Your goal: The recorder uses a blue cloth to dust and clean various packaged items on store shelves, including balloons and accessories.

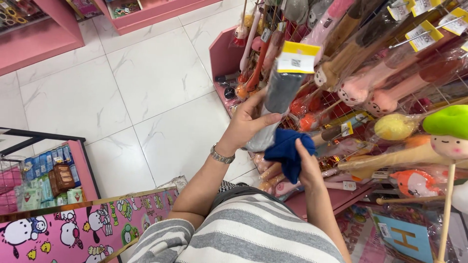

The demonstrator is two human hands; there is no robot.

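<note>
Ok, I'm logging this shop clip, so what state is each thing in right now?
left hand: gripping the grey packaged item
grey packaged item: lifted, tilted, wrapped in clear plastic, yellow tag on top
right hand: closed on the blue cloth
blue cloth: bunched, pressed against the item's lower end
wristwatch: worn on the left wrist
display rack: hung with wrapped plush sticks

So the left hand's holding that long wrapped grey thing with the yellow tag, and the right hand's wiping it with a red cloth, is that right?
Not quite: the cloth is dark blue, not red. The head view shows the left hand holding the long wrapped grey item with the yellow tag, and the right hand pressing the blue cloth against its lower end.
</note>
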